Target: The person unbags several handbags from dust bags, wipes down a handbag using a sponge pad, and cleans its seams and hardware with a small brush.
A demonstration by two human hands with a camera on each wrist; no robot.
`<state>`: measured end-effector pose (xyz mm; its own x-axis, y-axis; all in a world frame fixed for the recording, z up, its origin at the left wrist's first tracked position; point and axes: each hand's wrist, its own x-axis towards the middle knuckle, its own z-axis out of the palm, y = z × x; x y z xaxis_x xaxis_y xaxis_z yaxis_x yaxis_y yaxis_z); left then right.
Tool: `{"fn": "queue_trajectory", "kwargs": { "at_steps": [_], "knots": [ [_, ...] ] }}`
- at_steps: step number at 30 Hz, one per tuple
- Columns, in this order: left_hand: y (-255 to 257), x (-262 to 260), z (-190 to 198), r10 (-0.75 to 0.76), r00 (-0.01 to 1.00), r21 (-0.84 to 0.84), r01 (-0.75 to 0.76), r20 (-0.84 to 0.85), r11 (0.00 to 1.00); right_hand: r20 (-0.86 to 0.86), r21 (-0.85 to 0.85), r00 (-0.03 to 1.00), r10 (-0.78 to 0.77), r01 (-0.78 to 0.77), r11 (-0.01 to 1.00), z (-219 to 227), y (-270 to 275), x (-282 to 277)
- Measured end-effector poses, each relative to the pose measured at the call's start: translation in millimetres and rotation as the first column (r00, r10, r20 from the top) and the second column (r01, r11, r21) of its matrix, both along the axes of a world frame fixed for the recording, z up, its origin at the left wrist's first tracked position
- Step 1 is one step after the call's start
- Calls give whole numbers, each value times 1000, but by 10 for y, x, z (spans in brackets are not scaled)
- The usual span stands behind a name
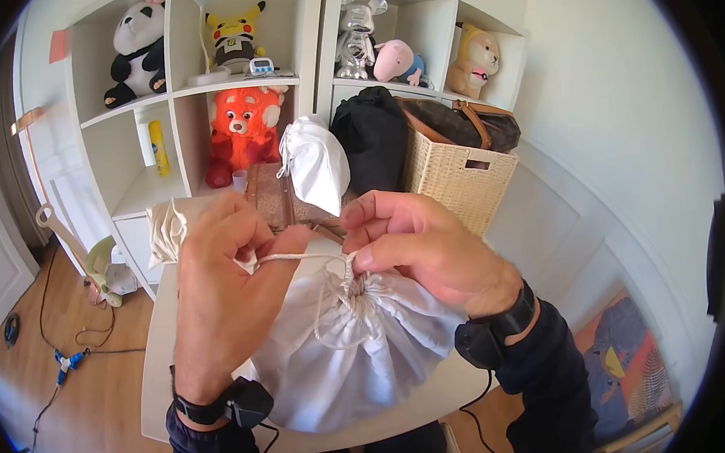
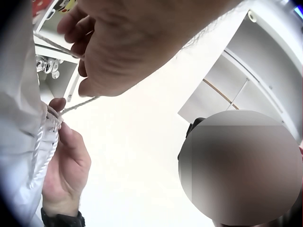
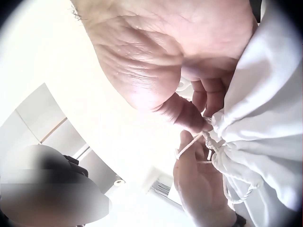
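A large white drawstring bag (image 1: 327, 390) stands on the table in front of me, its neck gathered into tight pleats. My left hand (image 1: 229, 301) pinches the white cord (image 1: 298, 257) and holds it taut, out to the left of the neck. At the gathered neck, my right hand (image 1: 431, 256) pinches the cord and cloth between thumb and fingers. A loose loop of cord hangs down the front of the bag. In the right wrist view the left hand (image 3: 201, 189) is close below the right thumb, and cord runs between the two hands.
Behind the hands are a small white drawstring bag (image 1: 317, 161), a black bag (image 1: 372, 136) and a wicker basket (image 1: 457, 178) holding a brown handbag. A cream cloth bundle (image 1: 165, 231) is at the left. The white table's (image 1: 162, 389) edge curves nearby; plush toys fill the shelves.
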<state>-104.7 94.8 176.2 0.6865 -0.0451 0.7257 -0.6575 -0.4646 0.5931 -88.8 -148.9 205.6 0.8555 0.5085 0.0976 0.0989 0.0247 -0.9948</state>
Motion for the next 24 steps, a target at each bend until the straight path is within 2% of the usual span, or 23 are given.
{"fn": "queue_trajectory", "kwargs": {
  "at_steps": [2,5,6,8,9,11,12,14,17,19,21,24],
  "knots": [
    [28,5,28,-64,970,-63,51,-233,997,-66,141,997,48,-38,989,-13,-34,24],
    [83,11,62,-116,952,-103,90,-284,991,-106,232,992,73,-46,972,-3,-47,38],
    [106,15,59,-116,953,-102,91,-281,991,-103,232,992,73,-47,972,6,-43,44],
    [142,8,35,-93,986,-80,83,-140,993,-118,303,989,84,-45,952,22,-36,56],
    [152,-13,26,-92,986,-79,82,-139,994,-116,304,990,85,-46,952,43,-33,56],
    [180,-63,26,-243,967,-3,244,-79,970,-77,353,994,80,-48,934,115,-14,57],
    [147,-91,39,-242,967,-3,242,-78,970,-77,353,994,82,-49,934,150,-5,61],
    [10,-161,59,-338,930,-16,339,-147,941,-17,370,989,144,-127,920,226,20,75],
    [-96,-84,-13,-301,950,80,307,-79,948,9,388,989,144,-137,912,307,116,110],
    [-154,-59,-48,-301,949,73,308,-95,948,14,414,987,161,-152,898,396,137,119],
    [-179,-52,-68,-314,936,-39,312,-161,949,20,438,983,181,-171,882,475,150,140],
    [-100,-64,-27,-309,937,-49,305,-161,951,72,464,992,102,-124,877,569,118,139]
  ]
}}
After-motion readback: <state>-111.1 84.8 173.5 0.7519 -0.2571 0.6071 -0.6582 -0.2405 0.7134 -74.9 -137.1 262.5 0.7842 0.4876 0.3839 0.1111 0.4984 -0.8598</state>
